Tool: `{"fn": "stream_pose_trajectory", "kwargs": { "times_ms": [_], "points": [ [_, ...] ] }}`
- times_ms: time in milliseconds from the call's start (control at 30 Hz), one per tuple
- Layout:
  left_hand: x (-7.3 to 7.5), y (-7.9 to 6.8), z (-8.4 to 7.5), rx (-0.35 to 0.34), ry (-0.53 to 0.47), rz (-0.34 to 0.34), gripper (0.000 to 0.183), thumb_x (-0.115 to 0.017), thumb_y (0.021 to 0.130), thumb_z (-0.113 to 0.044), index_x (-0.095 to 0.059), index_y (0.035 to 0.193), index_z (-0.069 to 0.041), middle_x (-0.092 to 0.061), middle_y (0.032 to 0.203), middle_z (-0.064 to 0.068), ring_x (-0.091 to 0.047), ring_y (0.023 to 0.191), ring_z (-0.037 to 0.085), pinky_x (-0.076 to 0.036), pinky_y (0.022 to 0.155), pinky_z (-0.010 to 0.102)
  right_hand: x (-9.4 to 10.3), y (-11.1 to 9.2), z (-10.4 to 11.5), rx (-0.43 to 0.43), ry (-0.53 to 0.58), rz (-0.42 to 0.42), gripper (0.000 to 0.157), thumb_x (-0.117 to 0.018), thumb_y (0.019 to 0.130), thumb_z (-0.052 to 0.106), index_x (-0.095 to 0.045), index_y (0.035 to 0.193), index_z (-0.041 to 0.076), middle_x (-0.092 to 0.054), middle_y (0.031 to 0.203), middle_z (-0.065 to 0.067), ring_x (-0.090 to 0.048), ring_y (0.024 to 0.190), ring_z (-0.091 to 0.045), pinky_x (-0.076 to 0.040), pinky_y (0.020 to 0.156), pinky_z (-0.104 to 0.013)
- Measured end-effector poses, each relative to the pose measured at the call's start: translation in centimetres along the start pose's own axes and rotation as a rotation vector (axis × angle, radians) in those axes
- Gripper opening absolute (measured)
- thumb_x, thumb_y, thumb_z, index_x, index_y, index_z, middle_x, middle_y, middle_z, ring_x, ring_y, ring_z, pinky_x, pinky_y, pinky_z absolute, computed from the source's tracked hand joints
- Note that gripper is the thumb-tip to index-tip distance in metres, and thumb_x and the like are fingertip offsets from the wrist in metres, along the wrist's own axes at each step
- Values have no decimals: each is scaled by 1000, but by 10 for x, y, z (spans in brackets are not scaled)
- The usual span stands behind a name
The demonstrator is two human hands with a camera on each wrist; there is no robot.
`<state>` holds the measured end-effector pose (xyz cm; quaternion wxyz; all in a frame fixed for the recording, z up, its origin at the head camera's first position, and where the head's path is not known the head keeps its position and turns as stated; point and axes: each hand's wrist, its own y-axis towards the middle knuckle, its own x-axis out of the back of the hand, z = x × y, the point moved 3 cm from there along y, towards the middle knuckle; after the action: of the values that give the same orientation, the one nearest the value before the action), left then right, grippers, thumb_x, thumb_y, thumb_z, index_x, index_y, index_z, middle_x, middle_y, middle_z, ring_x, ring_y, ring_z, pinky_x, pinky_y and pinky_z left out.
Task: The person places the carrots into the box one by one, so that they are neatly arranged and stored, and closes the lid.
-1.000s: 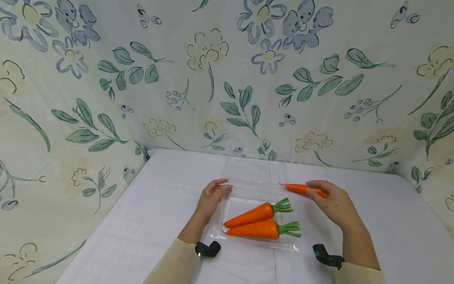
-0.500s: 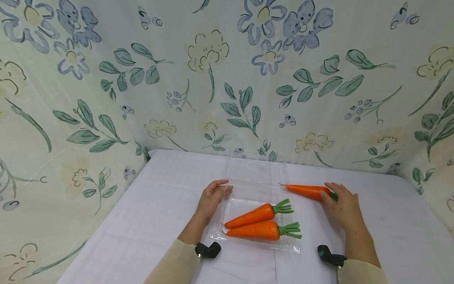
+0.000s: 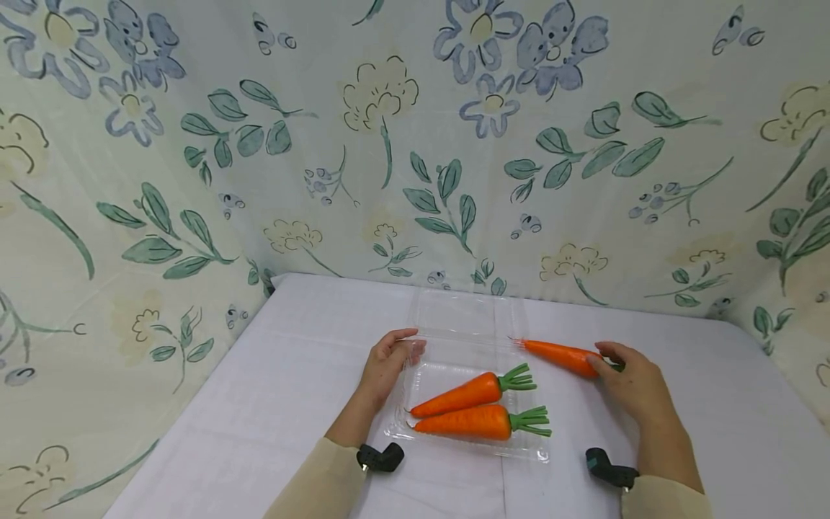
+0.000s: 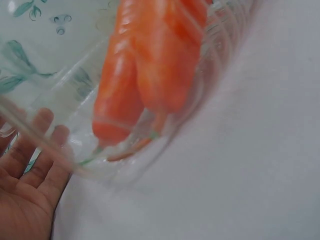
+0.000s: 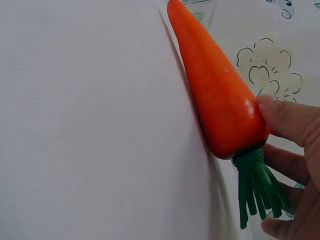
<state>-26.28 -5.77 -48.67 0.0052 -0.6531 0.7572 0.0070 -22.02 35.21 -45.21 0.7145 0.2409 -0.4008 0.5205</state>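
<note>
Two orange carrots with green stem tufts, an upper carrot [image 3: 460, 395] and a lower carrot [image 3: 467, 421], lie side by side in a clear plastic clamshell container [image 3: 447, 445], whose lid is folded back. My left hand [image 3: 384, 364] rests against the container's left side, its fingers fairly straight and partly behind the plastic in the left wrist view. To the right, a third carrot [image 5: 220, 95] lies with its thin tip pointing left to the container's edge. My right hand [image 3: 638, 382] pinches its thick end, thumb on the shoulder and fingers behind by the green stems.
The clear lid [image 3: 457, 313] lies spread out behind the container. A white cloth [image 3: 292, 418] covers the table, and a floral curtain [image 3: 363, 202] rises along its back edge. A small black device [image 3: 611, 470] sits at each wrist.
My right hand has slid from the third carrot's middle to its thick stem end, which has swung slightly toward me. The left hand and the two carrots in the container stay put.
</note>
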Motion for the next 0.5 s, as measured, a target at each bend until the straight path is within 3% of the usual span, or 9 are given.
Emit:
{"fn": "stream_pose_trajectory", "kwargs": {
  "times_ms": [300, 500],
  "points": [
    [-1, 1, 0, 1, -3, -7, 39, -53, 104, -23, -57, 138, -6, -72, 129, 14, -69, 115, 31, -53, 106, 43, 8, 2, -2, -54, -28, 212, 83, -69, 91, 57, -44, 152, 8, -38, 153, -32, -36, 132, -52, -31, 108, -75],
    [-1, 0, -1, 4, 6, -3, 39, -51, 104, -23, -57, 139, -6, -72, 128, 12, -69, 115, 29, -55, 103, 36, 8, 3, -4, -45, -25, 244, 86, -73, 88, 56, -43, 152, 7, -43, 148, -32, -44, 124, -48, -40, 101, -72]
  ]
}}
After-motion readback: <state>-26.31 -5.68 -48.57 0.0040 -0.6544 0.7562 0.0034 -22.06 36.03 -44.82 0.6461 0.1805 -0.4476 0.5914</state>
